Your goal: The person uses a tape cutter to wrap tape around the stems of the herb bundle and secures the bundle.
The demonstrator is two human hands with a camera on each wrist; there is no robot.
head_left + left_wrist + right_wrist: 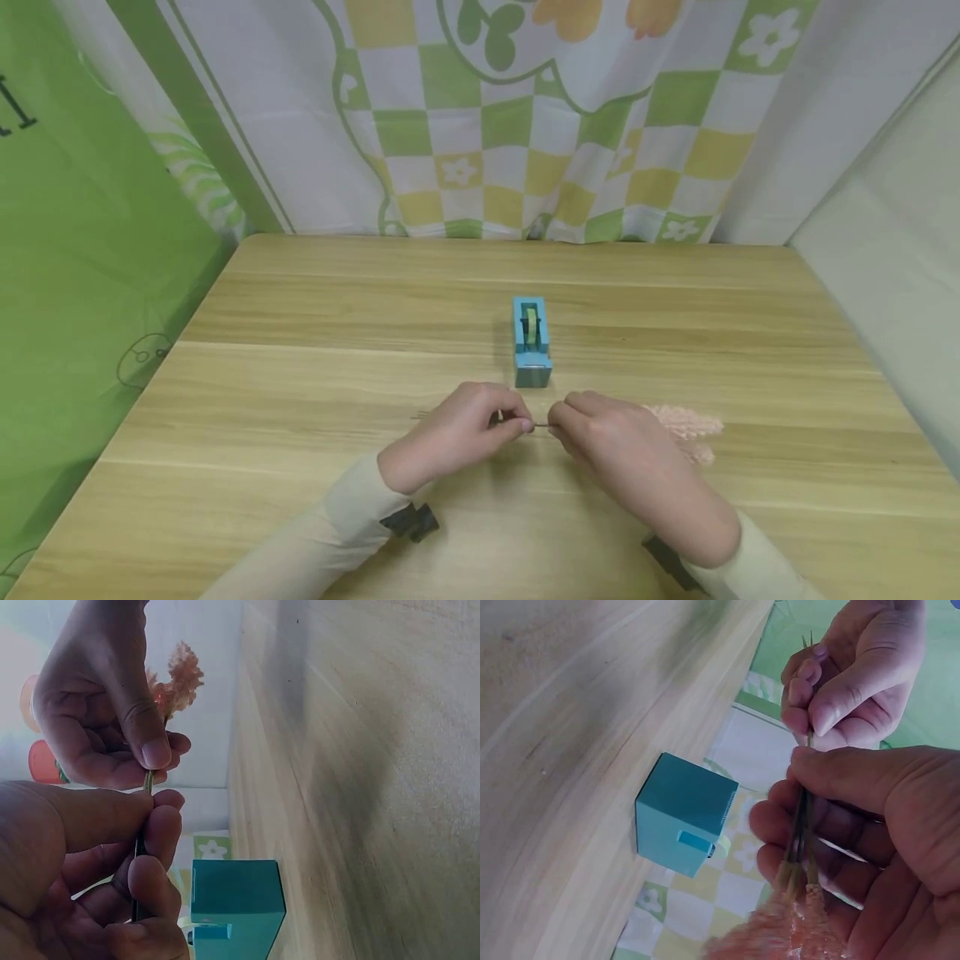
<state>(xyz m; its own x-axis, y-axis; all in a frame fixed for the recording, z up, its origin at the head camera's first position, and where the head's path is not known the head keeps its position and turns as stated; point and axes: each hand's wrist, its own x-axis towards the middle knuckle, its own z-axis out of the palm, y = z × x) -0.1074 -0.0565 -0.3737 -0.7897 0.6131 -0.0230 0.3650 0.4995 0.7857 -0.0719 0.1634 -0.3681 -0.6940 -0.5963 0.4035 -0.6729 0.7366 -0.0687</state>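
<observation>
A small bunch of pink dried flowers point(684, 422) is held between both hands, its thin stems point(800, 821) running sideways across the table in the head view. My right hand point(630, 450) pinches the stems between thumb and fingers, with the fluffy flower heads point(780, 930) sticking out on its far side. Close beside it, my left hand point(465, 429) grips the lower stems, whose thin ends poke out past the fingers to the left. Only a short length of stem point(148, 780) shows in the gap between the two hands.
A blue tape dispenser point(532, 362) with a roll of tape stands just beyond the hands on the wooden table point(337, 308). A checked green and yellow curtain point(510, 125) hangs behind the table's back edge. Green cloth point(90, 250) is at the left.
</observation>
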